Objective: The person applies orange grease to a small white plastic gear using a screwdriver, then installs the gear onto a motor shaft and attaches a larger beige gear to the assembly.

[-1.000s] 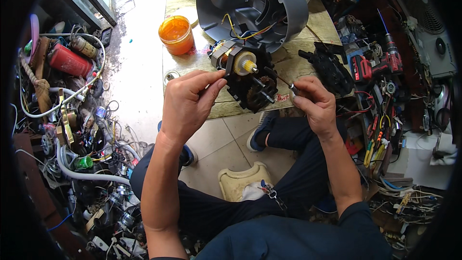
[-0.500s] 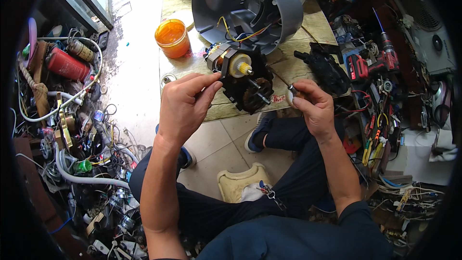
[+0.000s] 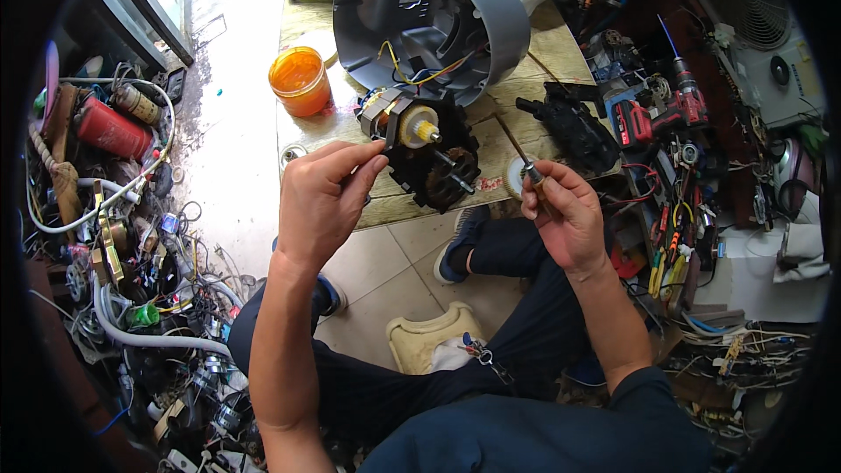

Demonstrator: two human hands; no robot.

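Observation:
On the wooden table (image 3: 307, 210) a black motor assembly (image 3: 442, 184) carries a white-and-yellow gear (image 3: 413, 127) and a bare metal shaft. My left hand (image 3: 320, 193) pinches the assembly's left front corner between thumb and forefinger. My right hand (image 3: 565, 215) grips a long thin screwdriver (image 3: 532, 171), its shaft angled up to the left, beside the assembly. A white toothed wheel (image 3: 513, 175) lies just behind that hand. A gray cylindrical housing (image 3: 493, 22) with yellow wires stands behind the motor. An open tub of orange paste (image 3: 300, 92) is at the back left.
A black plastic part (image 3: 569, 131) lies on the table's right. A red-black drill (image 3: 635, 123), pliers (image 3: 666, 271) and tangled cables crowd the right side. Parts, hoses and a red cylinder (image 3: 114, 127) are piled at left. A cream stool (image 3: 412, 342) sits between my legs.
My right hand has rolled palm-up with the screwdriver, uncovering more of the white wheel. My left hand keeps its pinch. The table and housing appear shifted slightly left and down in the picture.

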